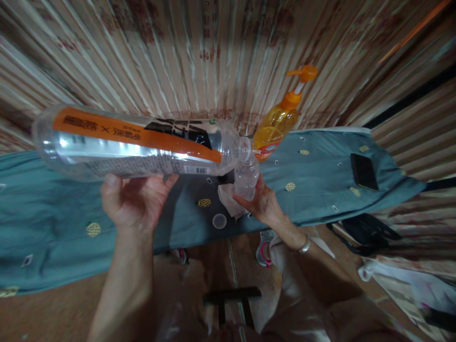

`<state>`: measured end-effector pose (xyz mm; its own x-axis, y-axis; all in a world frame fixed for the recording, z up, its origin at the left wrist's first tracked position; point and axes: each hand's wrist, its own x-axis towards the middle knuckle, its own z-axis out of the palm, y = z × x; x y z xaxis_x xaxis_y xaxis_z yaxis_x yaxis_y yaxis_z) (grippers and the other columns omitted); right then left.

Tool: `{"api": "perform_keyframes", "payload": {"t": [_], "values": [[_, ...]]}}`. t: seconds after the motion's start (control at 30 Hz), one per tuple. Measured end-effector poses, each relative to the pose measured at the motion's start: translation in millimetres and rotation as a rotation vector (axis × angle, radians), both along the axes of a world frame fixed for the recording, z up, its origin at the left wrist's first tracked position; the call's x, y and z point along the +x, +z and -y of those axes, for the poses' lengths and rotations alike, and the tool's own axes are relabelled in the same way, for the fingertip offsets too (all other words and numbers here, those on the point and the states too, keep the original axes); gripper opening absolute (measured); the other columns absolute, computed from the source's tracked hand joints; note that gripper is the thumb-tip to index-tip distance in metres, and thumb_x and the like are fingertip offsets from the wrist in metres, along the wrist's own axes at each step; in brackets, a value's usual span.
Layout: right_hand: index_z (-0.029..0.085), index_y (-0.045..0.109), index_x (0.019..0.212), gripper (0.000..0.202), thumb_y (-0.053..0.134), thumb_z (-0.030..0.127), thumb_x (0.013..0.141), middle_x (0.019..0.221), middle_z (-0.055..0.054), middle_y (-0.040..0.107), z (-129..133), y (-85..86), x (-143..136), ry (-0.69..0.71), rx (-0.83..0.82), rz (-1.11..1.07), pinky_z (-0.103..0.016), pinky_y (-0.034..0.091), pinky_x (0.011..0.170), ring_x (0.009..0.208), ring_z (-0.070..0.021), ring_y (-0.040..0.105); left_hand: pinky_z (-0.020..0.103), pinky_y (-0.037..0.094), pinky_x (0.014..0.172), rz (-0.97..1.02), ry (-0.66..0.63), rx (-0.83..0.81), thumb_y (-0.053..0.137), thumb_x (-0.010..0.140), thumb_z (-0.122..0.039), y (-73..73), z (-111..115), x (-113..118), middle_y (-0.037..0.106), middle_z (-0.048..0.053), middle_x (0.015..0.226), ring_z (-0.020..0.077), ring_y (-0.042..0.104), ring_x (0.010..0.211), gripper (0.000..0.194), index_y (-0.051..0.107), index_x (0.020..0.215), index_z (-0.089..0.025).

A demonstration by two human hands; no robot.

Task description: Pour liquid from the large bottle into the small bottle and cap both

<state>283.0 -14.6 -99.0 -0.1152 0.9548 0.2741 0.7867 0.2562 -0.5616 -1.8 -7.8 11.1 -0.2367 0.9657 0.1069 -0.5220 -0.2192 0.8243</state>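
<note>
My left hand (pixel 137 199) grips a large clear plastic bottle (pixel 142 145) from beneath. The bottle lies sideways in the air, wearing an orange, black and silver label, its mouth pointing right. That mouth meets the top of a small clear bottle (pixel 246 178), which my right hand (pixel 261 202) holds nearly upright with fingers wrapped round its lower part. Clear contents show in the small bottle. Behind it stands an orange pump bottle (pixel 276 123) of yellow liquid. A whitish cloth or tissue (pixel 230 202) and a small round clear lid (pixel 219 221) lie below on the table.
A green patterned cloth (pixel 313 175) covers the long narrow table. Towards its right end lies a dark phone (pixel 364 171). Pleated curtains (pixel 199 57) hang close behind. A black bag (pixel 366 232) is on the floor at right, and a dark stool (pixel 233 297) shows below.
</note>
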Motion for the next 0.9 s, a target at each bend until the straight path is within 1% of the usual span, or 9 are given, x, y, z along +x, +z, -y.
{"api": "perform_keyframes", "payload": {"t": [0.13, 0.33, 0.47, 0.57, 0.63, 0.7, 0.77, 0.87, 0.9], "values": [[0.004, 0.038, 0.166, 0.103, 0.079, 0.063, 0.092, 0.143, -0.034, 0.073, -0.4, -0.7, 0.3, 0.009, 0.012, 0.017, -0.069, 0.067, 0.099, 0.124, -0.0500, 0.076, 0.065, 0.063, 0.105, -0.012, -0.009, 0.007, 0.099, 0.051, -0.068, 1.0, 1.0, 0.1, 0.085, 0.007, 0.104, 0.0532, 0.057, 0.148, 0.054, 0.077, 0.091, -0.039], [0.005, 0.036, 0.168, 0.104, 0.079, 0.061, 0.091, 0.143, -0.034, 0.073, -0.3, -0.1, -0.3, 0.004, 0.000, 0.006, -0.072, 0.066, 0.099, 0.123, -0.0507, 0.077, 0.061, 0.066, 0.097, -0.011, 0.010, 0.019, 0.097, 0.050, -0.068, -2.0, -1.6, -1.3, 0.085, 0.008, 0.106, 0.0525, 0.057, 0.148, 0.057, 0.075, 0.093, -0.036], [0.004, 0.037, 0.167, 0.103, 0.078, 0.061, 0.092, 0.140, -0.034, 0.074, -0.3, 0.2, -0.2, 0.006, 0.001, 0.014, -0.070, 0.067, 0.100, 0.121, -0.0501, 0.078, 0.062, 0.065, 0.100, -0.002, 0.016, -0.001, 0.099, 0.047, -0.069, -1.5, -1.1, -1.5, 0.085, 0.008, 0.108, 0.0536, 0.058, 0.147, 0.059, 0.074, 0.089, -0.035], [0.002, 0.038, 0.166, 0.105, 0.077, 0.065, 0.092, 0.139, -0.034, 0.074, -0.4, -1.4, 0.4, 0.007, 0.020, 0.034, -0.071, 0.068, 0.097, 0.121, -0.0518, 0.077, 0.056, 0.067, 0.101, 0.013, 0.010, -0.012, 0.103, 0.048, -0.066, 1.3, 2.0, -0.7, 0.085, 0.006, 0.105, 0.0496, 0.062, 0.144, 0.057, 0.073, 0.086, -0.037], [0.000, 0.038, 0.165, 0.106, 0.077, 0.066, 0.092, 0.138, -0.035, 0.074, -0.5, -2.6, 0.6, 0.006, 0.030, 0.050, -0.069, 0.069, 0.095, 0.120, -0.0515, 0.077, 0.051, 0.068, 0.099, 0.022, 0.002, -0.019, 0.105, 0.050, -0.064, 2.9, 3.9, 0.0, 0.084, 0.006, 0.100, 0.0469, 0.063, 0.144, 0.055, 0.072, 0.084, -0.037], [-0.001, 0.038, 0.165, 0.106, 0.077, 0.067, 0.092, 0.138, -0.034, 0.074, -0.5, -3.5, 0.6, 0.004, 0.041, 0.064, -0.066, 0.069, 0.095, 0.120, -0.0500, 0.078, 0.051, 0.068, 0.098, 0.021, -0.003, -0.026, 0.104, 0.051, -0.064, 3.5, 4.5, 0.5, 0.084, 0.006, 0.098, 0.0465, 0.063, 0.144, 0.053, 0.072, 0.083, -0.036], [-0.001, 0.038, 0.165, 0.106, 0.077, 0.066, 0.093, 0.138, -0.034, 0.074, -0.4, -4.0, 0.5, 0.005, 0.048, 0.071, -0.064, 0.070, 0.095, 0.120, -0.0487, 0.078, 0.049, 0.068, 0.094, 0.018, 0.006, -0.024, 0.102, 0.055, -0.063, 3.0, 3.5, 1.1, 0.083, 0.007, 0.099, 0.0456, 0.064, 0.142, 0.051, 0.074, 0.086, -0.035], [-0.002, 0.037, 0.166, 0.105, 0.077, 0.063, 0.094, 0.139, -0.035, 0.074, -0.4, -4.2, 0.8, 0.009, 0.049, 0.066, -0.064, 0.069, 0.096, 0.121, -0.0488, 0.078, 0.046, 0.066, 0.087, 0.044, 0.043, 0.021, 0.095, 0.065, -0.058, 2.1, 1.7, 2.3, 0.083, 0.011, 0.104, 0.0440, 0.066, 0.140, 0.049, 0.076, 0.100, -0.030], [-0.001, 0.037, 0.166, 0.104, 0.078, 0.062, 0.093, 0.139, -0.035, 0.074, -0.3, -4.1, 1.0, 0.011, 0.047, 0.062, -0.065, 0.069, 0.097, 0.121, -0.0490, 0.078, 0.046, 0.065, 0.088, 0.055, 0.037, 0.036, 0.092, 0.067, -0.055, 2.3, 1.6, 2.7, 0.083, 0.012, 0.107, 0.0443, 0.064, 0.142, 0.049, 0.075, 0.104, -0.028]]}}
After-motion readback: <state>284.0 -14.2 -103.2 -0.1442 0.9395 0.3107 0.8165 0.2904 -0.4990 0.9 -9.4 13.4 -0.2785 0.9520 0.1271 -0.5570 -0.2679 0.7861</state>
